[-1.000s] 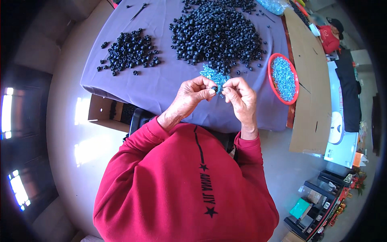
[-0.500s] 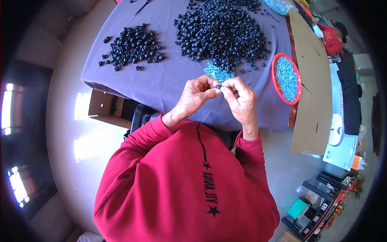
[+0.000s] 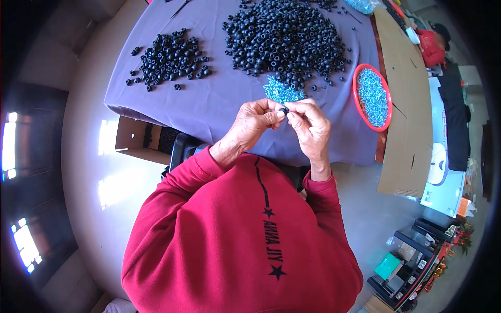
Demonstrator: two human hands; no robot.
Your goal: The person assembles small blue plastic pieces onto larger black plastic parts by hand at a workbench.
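Note:
Over the table's near edge, my left hand (image 3: pixel 250 125) pinches a small black round hollow piece (image 3: pixel 285 110) between thumb and fingertips. My right hand (image 3: pixel 313 128) is closed too, its thumb and fingers pressed on the same piece from the other side. Whether a smaller part sits between the right fingertips is hidden. Just beyond my hands lies a little heap of shiny blue pieces (image 3: pixel 279 92). Behind it rises a large pile of similar black pieces (image 3: pixel 284 39), partly meeting the blue heap.
A smaller black pile (image 3: pixel 171 60) lies left on the purple tablecloth (image 3: pixel 177 107). To the right stands a red-rimmed basket (image 3: pixel 390 107) of blue pieces, beside a cardboard sheet (image 3: pixel 404 141). Below the table's left edge is an open carton (image 3: pixel 136 151). Another person (image 3: pixel 432 47) is at far right.
The black piece has turned between my fingertips, and more of its dark opening shows. My hands stay close together in nearly the same place. The view has shifted slightly.

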